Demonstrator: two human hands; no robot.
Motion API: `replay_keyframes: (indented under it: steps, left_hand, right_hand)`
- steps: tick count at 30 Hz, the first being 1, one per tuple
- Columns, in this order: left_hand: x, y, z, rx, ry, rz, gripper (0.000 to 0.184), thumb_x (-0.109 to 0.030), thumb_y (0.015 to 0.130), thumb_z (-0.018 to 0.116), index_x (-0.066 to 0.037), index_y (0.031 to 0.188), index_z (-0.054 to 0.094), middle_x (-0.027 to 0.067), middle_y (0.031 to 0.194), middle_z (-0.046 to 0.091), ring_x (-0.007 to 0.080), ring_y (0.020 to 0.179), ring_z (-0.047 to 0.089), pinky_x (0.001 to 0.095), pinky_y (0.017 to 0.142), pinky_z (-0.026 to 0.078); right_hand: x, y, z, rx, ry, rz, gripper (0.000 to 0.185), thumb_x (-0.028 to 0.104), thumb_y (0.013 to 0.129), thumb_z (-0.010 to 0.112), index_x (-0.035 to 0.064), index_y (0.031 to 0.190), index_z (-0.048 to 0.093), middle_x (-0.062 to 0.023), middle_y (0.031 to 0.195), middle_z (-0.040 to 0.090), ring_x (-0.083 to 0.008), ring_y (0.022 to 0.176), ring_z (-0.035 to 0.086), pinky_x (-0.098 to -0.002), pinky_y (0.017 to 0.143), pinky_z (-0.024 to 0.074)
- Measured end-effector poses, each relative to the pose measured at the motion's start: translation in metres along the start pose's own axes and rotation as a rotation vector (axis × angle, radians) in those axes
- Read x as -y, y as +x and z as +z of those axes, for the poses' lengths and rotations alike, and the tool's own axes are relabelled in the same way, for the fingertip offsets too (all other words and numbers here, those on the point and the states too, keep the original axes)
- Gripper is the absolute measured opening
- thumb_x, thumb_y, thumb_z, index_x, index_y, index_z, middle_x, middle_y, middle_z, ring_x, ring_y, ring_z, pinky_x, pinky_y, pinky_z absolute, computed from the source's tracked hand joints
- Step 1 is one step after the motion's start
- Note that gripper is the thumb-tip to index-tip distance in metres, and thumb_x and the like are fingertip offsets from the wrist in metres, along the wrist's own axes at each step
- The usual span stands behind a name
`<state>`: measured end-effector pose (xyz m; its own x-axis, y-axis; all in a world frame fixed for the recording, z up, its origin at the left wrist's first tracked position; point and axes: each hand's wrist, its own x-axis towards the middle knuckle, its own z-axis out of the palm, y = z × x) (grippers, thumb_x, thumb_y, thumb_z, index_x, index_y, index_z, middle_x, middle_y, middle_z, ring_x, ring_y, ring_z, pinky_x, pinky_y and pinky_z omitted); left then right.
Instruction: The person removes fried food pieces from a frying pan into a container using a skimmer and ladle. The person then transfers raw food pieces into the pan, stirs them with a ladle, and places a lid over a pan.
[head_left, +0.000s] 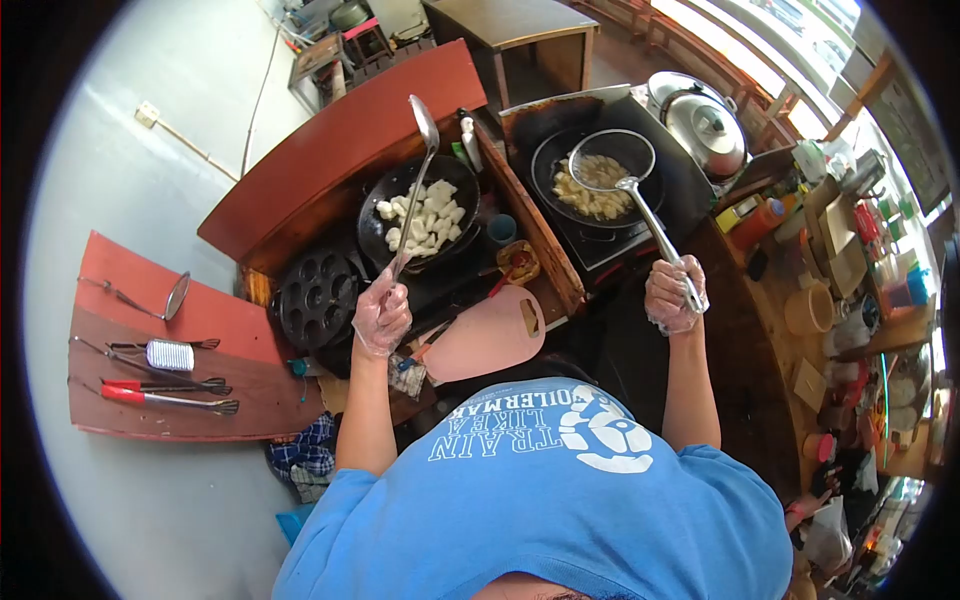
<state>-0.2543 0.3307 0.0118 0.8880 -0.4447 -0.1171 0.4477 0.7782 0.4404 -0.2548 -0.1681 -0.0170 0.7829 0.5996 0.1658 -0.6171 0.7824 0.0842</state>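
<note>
One ladle is gripped by the left hand, near the middle of the frame, and one strainer is gripped by the right hand, right of the middle. Both hands are covered by clear gloves, and the fingers of each are closed around a handle. Under the ladle, in the upper middle of the frame, white pieces are held by the left wok. By the right wok, further to the right, yellowish pieces are held in what appears to be bubbling oil. The ladle's bowl is raised beyond the far rim of the left wok, so no piece is being touched by it. The strainer's ring is placed over the right wok; whether the oil is touched by the mesh cannot be told.

By judgement, the frying step is in hand: the right batch seems more browned, and the left one is pale. For the next move, a lowered strainer, a gentle scoop and a short draining above the wok would be called for, if the yellowish pieces are judged ready. For the white pieces, a slow turning with the ladle would be suitable, and splashing should be avoided.
</note>
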Motion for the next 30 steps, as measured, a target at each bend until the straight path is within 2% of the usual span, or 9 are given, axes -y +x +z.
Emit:
replay_keyframes:
  steps: [3, 7, 10, 13, 23, 26, 27, 29, 30]
  left_hand:
    - [-0.011, -0.019, -0.013, 0.017, 0.069, 0.070, 0.043, -0.019, 0.102, 0.048, -0.006, 0.144, 0.042, 0.0075, 0.069, 0.060, 0.0066, 0.037, 0.036, 0.0209, 0.032, 0.028]
    - [-0.040, -0.028, -0.042, -0.718, 0.750, 0.251, 0.035, -0.004, 0.091, 0.063, -0.011, 0.125, 0.065, -0.0048, 0.069, 0.059, 0.0032, 0.053, 0.054, 0.0216, 0.041, 0.044]
    - [-0.054, -0.030, -0.057, -1.090, 2.043, 0.452, 0.024, -0.015, 0.090, 0.063, -0.004, 0.110, 0.072, 0.0173, 0.086, 0.072, 0.0341, 0.076, 0.070, 0.0415, 0.071, 0.055]
    - [-0.051, -0.023, -0.052, -1.233, 2.388, 0.320, 0.028, -0.022, 0.096, 0.054, -0.003, 0.102, 0.073, 0.0250, 0.092, 0.068, 0.0424, 0.084, 0.067, 0.0490, 0.075, 0.054]
    - [-0.077, 0.011, 0.019, -1.222, 2.318, -0.104, 0.030, -0.023, 0.097, 0.050, -0.003, 0.104, 0.071, 0.0230, 0.108, 0.068, 0.0397, 0.103, 0.065, 0.0466, 0.090, 0.053]
    - [-0.136, 0.025, -0.072, -0.904, 2.418, -0.347, 0.028, -0.015, 0.088, 0.055, -0.005, 0.108, 0.071, 0.0160, 0.108, 0.070, 0.0361, 0.107, 0.064, 0.0418, 0.093, 0.052]
    - [-0.145, 0.027, -0.069, -0.371, 2.749, -0.505, 0.024, -0.012, 0.085, 0.061, -0.008, 0.106, 0.073, 0.0142, 0.087, 0.073, 0.0331, 0.080, 0.071, 0.0403, 0.069, 0.056]
    - [-0.129, 0.018, -0.045, -1.013, 1.623, -0.390, 0.021, -0.007, 0.084, 0.067, -0.011, 0.103, 0.074, 0.0057, 0.065, 0.066, 0.0192, 0.048, 0.057, 0.0332, 0.043, 0.043]
    - [-0.120, 0.020, -0.045, -1.009, 1.627, -0.395, 0.021, -0.007, 0.084, 0.067, -0.011, 0.103, 0.074, 0.0057, 0.065, 0.066, 0.0192, 0.048, 0.057, 0.0332, 0.043, 0.043]
  right_hand:
    - [0.003, 0.003, -0.001, 0.018, -0.017, 0.016, 0.023, 0.026, 0.082, 0.049, 0.0115, 0.067, 0.042, 0.0000, 0.052, 0.043, -0.0123, 0.040, 0.035, -0.0292, 0.039, 0.0332]
    - [0.007, 0.005, 0.001, -0.075, -0.052, 0.037, 0.024, 0.028, 0.082, 0.049, 0.0125, 0.066, 0.041, 0.0005, 0.051, 0.042, -0.0119, 0.039, 0.033, -0.0279, 0.039, 0.0311]
    - [0.014, 0.008, 0.000, -0.160, -0.147, 0.087, 0.024, 0.030, 0.083, 0.048, 0.0131, 0.067, 0.041, 0.0005, 0.052, 0.041, -0.0123, 0.040, 0.034, -0.0280, 0.039, 0.0310]
    - [0.015, 0.010, 0.001, -0.241, -0.238, 0.096, 0.024, 0.031, 0.084, 0.046, 0.0135, 0.068, 0.042, 0.0007, 0.052, 0.041, -0.0129, 0.040, 0.035, -0.0293, 0.039, 0.0342]
    - [0.000, 0.022, 0.018, -0.781, -0.859, 0.043, 0.022, 0.025, 0.084, 0.053, 0.0112, 0.068, 0.050, -0.0013, 0.051, 0.045, -0.0138, 0.039, 0.043, -0.0316, 0.039, 0.0423]
    - [-0.002, 0.024, 0.024, -0.803, -0.876, 0.032, 0.021, 0.023, 0.083, 0.055, 0.0104, 0.066, 0.050, -0.0015, 0.050, 0.044, -0.0137, 0.039, 0.043, -0.0320, 0.038, 0.0437]
    - [-0.001, 0.024, 0.025, -0.793, -0.886, 0.030, 0.021, 0.023, 0.083, 0.055, 0.0104, 0.066, 0.050, -0.0015, 0.050, 0.044, -0.0137, 0.039, 0.043, -0.0321, 0.038, 0.0443]
    - [0.000, 0.026, 0.028, -0.794, -0.885, 0.034, 0.021, 0.023, 0.082, 0.055, 0.0103, 0.066, 0.050, -0.0014, 0.050, 0.044, -0.0135, 0.039, 0.043, -0.0320, 0.039, 0.0445]
    - [0.000, 0.025, 0.029, -0.793, -0.886, 0.042, 0.021, 0.023, 0.082, 0.055, 0.0102, 0.066, 0.050, -0.0012, 0.050, 0.044, -0.0133, 0.038, 0.043, -0.0318, 0.039, 0.0448]
